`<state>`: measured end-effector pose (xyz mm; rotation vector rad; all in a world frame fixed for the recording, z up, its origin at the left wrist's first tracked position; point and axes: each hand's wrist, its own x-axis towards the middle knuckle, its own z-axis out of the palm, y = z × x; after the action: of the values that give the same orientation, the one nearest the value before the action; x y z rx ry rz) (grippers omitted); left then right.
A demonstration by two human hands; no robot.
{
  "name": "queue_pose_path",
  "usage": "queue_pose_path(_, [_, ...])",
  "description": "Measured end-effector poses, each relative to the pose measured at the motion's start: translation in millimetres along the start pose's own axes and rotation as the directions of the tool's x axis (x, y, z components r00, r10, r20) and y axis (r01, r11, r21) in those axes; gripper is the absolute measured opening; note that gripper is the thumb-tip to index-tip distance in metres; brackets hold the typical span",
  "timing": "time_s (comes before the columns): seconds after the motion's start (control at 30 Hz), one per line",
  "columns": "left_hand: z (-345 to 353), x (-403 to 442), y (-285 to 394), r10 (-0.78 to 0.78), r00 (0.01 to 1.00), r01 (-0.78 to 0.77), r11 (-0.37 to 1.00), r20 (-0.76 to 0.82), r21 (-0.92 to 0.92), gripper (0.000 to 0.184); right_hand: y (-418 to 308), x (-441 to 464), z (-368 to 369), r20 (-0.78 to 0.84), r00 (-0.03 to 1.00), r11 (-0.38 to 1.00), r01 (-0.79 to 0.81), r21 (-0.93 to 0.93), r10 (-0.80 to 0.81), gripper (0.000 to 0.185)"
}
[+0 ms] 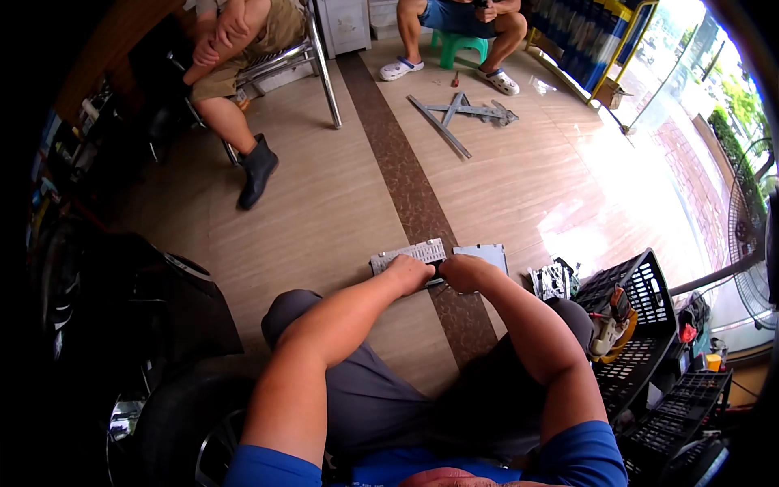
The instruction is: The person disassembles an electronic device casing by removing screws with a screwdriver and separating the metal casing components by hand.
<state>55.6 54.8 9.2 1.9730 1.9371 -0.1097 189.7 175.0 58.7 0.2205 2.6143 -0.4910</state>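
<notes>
Low in front of me, between my knees, my left hand (411, 274) is closed at the near edge of a grey-white perforated metal case (408, 253). Just to its right, my right hand (471, 273) is curled closed, its fingertips close to the left ones. What the right fingers grip is hidden. A small dark part (437, 266) shows between the two hands. Behind the right hand lies a flat light-grey metal panel (487, 252), partly covered by the hand.
A black crate (649, 280) with tools stands at my right, beside loose electronic parts (554, 280). Metal strips (439, 126) and a screwdriver (456, 79) lie ahead on the floor. Two people sit ahead, one on a metal chair (324, 73), one on a green stool (462, 50). A tire (182, 418) is left.
</notes>
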Motion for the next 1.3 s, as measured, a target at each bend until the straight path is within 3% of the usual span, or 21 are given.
queue_pose_path(0.7, [3, 4, -5, 0.035, 0.999, -0.033, 0.998, 0.034, -0.044, 0.017, 5, 5, 7, -0.013, 1.0, 1.0, 0.005, -0.003, -0.005, 0.017])
queue_pose_path(0.77, [10, 6, -8, 0.037, 0.998, -0.04, 0.997, -0.047, -0.068, 0.012, -1, 0, 0, 0.002, 1.0, 1.0, -0.007, 0.003, 0.007, 0.017])
queue_pose_path(1.0, [12, 3, -7, 0.031, 0.994, -0.041, 0.995, -0.108, -0.092, 0.006, -3, -3, -3, 0.001, 1.0, 0.999, -0.03, 0.012, 0.03, 0.017])
queue_pose_path(1.23, [7, 3, -4, 0.021, 0.996, -0.026, 0.998, -0.09, -0.053, 0.006, -2, 1, -1, 0.026, 0.999, 1.0, -0.02, -0.003, 0.02, 0.018])
queue_pose_path(1.3, [2, 3, -2, -0.02, 1.0, 0.02, 1.0, -0.001, -0.018, 0.009, -3, -2, -4, 0.022, 1.0, 1.0, -0.008, -0.022, 0.008, 0.018])
